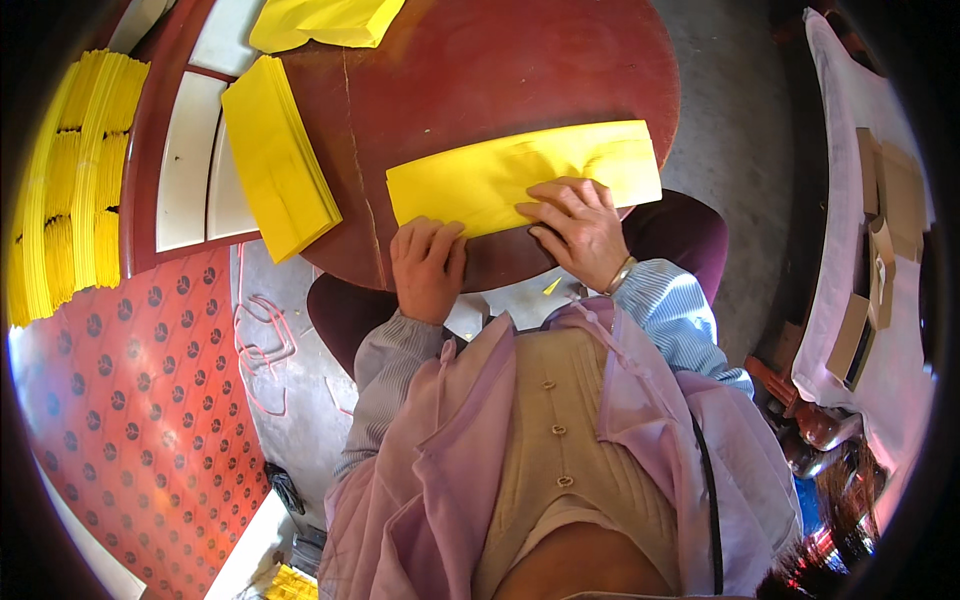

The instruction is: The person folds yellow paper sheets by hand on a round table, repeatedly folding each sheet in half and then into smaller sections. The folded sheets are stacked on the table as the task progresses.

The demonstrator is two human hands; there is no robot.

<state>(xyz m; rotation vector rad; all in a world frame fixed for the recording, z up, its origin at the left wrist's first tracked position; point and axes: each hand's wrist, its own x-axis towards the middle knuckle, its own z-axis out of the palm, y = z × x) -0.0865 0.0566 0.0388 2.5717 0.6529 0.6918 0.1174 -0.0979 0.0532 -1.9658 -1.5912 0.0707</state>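
Note:
A long folded strip of yellow paper (450,180) lies across the near part of a round dark red table (520,80). My left hand (428,268) has its fingers curled over the strip's near edge, close to its left end, with the thumb beside them. Right of the middle, my right hand (582,232) rests on the strip, its fingers bent a little, apart and touching the paper, which is creased there. What lies under the left fingertips is hidden. To the left, a stack of folded yellow paper (280,160) sits on the table's edge.
More yellow paper (330,22) lies at the far left of the table. Bundled yellow stacks (75,180) stand at the far left. Pink cord (268,340) is on the floor by a red patterned sheet (140,390). At right, cardboard boxes (885,200) lie on a pale cloth-covered surface (830,130).

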